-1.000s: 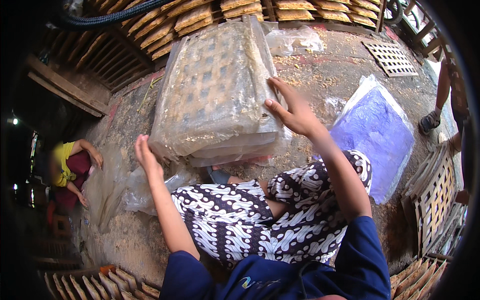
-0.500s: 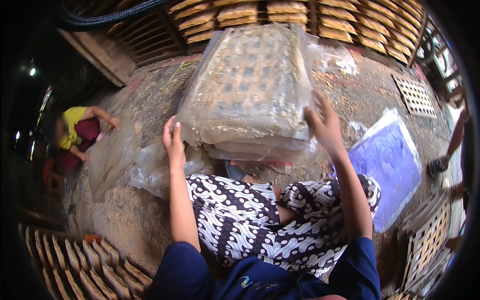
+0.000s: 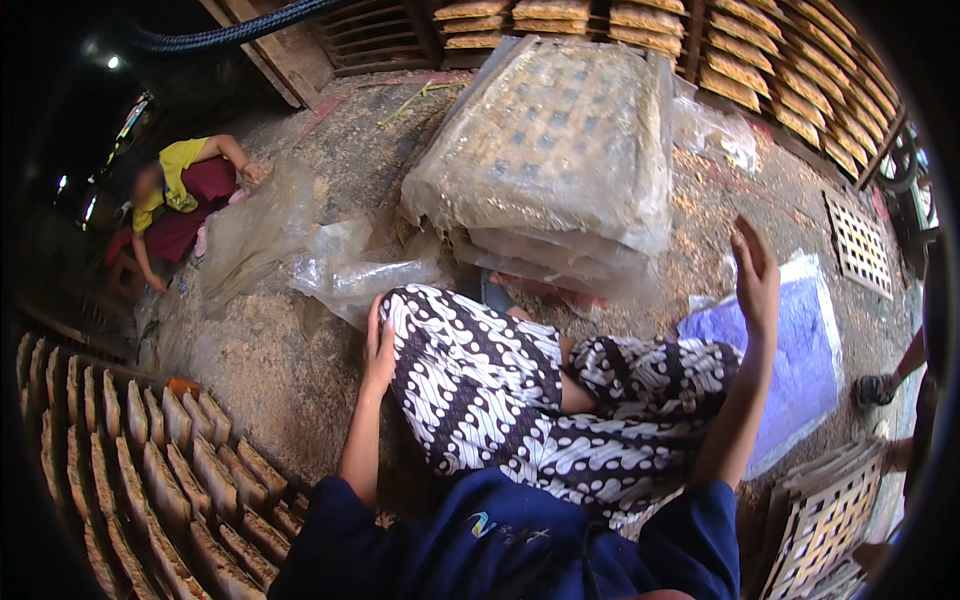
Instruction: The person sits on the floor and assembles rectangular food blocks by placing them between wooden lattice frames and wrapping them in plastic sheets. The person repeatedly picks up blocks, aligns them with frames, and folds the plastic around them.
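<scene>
A stack of lattice trays covered in cloudy plastic sheeting stands on the floor in front of me; dark squares show through its top. My left hand lies against my patterned knee, fingers stretched and holding nothing. To the right of the stack, my right hand is raised with its fingers extended, apart from the plastic and empty. A purple-blue sheet with a pale border lies on the floor beneath and beyond that hand. Crumpled clear plastic sheets are spread left of the stack, near my left knee.
A person in a yellow top crouches at the left by the plastic. Filled racks line the back; rows of upright slabs stand lower left. Lattice trays are piled lower right. Another person's foot is at the right.
Both hands have come off the plastic-covered stack: the left has dropped to my knee, the right has moved out to the right. The view has shifted, so the stack appears farther right.
</scene>
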The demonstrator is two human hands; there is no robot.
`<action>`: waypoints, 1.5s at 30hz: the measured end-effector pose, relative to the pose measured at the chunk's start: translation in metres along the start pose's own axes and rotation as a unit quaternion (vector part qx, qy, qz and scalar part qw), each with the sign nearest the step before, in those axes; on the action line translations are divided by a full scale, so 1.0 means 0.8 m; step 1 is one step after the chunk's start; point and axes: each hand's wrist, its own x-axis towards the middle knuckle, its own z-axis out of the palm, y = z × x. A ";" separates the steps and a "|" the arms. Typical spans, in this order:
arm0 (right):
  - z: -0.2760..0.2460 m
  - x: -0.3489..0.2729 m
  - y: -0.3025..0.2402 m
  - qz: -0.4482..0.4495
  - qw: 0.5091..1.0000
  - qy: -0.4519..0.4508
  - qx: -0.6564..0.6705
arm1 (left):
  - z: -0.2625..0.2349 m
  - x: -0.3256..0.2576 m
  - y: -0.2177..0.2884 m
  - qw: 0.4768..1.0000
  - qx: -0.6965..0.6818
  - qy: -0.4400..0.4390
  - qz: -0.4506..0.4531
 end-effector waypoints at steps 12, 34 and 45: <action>-0.057 -0.230 0.045 -0.016 0.993 0.063 0.094 | 0.055 -0.185 -0.106 0.915 -0.284 0.021 -0.285; 0.031 -0.430 0.260 0.158 0.978 0.058 0.125 | 0.047 -0.240 -0.113 0.918 -0.133 0.041 -0.371; 0.053 -0.462 0.286 0.142 0.978 0.091 0.119 | 0.068 -0.170 -0.053 0.947 -0.080 -0.005 -0.311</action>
